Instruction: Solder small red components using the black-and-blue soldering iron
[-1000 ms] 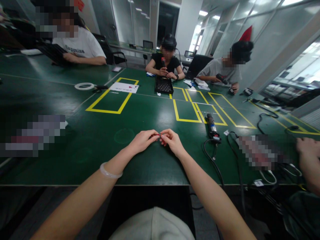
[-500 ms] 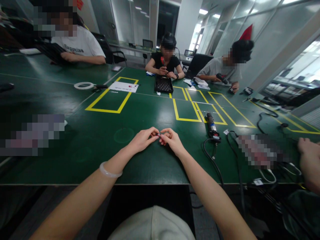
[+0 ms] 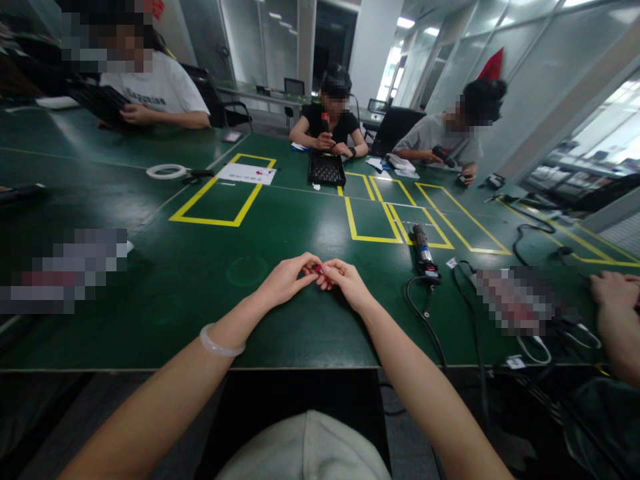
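Note:
My left hand (image 3: pixel 287 278) and my right hand (image 3: pixel 345 281) meet fingertip to fingertip over the green table (image 3: pixel 200 293), near its front edge. Both pinch one small red and dark part (image 3: pixel 317 268) between thumbs and forefingers. The part is too small to name. A pale bangle (image 3: pixel 220 341) sits on my left wrist.
An electric screwdriver (image 3: pixel 423 251) with a black cable (image 3: pixel 425 313) lies to the right of my hands. Yellow tape boxes (image 3: pixel 220 200) mark the table. A black tray (image 3: pixel 327 171), a tape roll (image 3: pixel 167 171) and a paper sheet (image 3: pixel 247 174) lie farther off. Three people sit across; another person's hand (image 3: pixel 613 300) rests at far right.
My hands have stayed in place and my fingers have shifted slightly on the part, so that its red side now shows. The hand at far right moved a little.

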Tool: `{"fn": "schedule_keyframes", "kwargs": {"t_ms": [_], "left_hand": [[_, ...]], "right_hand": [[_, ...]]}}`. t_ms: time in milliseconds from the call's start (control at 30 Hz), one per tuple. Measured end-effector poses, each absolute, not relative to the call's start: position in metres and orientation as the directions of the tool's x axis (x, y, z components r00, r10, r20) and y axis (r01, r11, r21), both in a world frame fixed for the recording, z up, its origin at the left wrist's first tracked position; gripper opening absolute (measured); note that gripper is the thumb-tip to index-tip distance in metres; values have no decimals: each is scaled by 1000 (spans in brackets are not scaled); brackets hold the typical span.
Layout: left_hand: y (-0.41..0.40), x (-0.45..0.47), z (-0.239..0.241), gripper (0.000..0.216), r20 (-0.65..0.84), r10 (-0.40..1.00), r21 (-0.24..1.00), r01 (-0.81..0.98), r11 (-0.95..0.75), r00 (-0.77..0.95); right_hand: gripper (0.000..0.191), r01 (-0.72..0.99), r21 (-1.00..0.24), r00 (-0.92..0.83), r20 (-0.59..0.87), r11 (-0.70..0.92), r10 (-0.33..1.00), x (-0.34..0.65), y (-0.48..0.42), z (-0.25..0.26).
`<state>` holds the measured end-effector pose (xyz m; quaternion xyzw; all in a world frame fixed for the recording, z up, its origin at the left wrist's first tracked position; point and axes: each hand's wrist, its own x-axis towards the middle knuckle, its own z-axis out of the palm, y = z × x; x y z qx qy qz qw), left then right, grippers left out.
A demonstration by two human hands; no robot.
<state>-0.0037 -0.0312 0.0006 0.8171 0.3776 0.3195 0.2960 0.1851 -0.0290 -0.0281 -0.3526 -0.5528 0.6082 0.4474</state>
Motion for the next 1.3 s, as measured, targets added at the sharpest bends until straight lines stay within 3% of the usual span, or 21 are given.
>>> {"fn": "schedule_keyframes", "kwargs": {"t_ms": [700,833,933,1033,1100,1133,1167,1300], "left_hand": [[-31,-4,1,21,300,796,712,431,-554,526],[-30,-8,2,22,295,820,715,456,-530,491],[-30,-10,3,21,304,826,717,457,-526,475],[-30,-12,4,21,310,828,712,463,-528,467],[-30,-12,4,21,314,826,707,465,-532,468],[-30,-12,3,21,316,825,705,466,-534,469],[-30,-13,3,21,317,824,704,466,-536,470],[-30,-13,1,20,313,828,703,473,-531,465]], "right_hand": [[37,-139,-990,-369,24,-30,929,183,-30,-28],[45,-88,-996,-258,-6,-29,966,210,-22,-11],[49,105,-991,-67,75,82,995,268,-3,6],[50,540,-838,170,202,80,965,345,20,13],[56,808,-577,304,231,-121,924,392,30,10],[61,869,-437,348,202,-234,916,412,33,7],[66,873,-400,369,169,-279,914,428,34,3],[70,868,-370,377,56,-331,924,457,38,-15]]}}
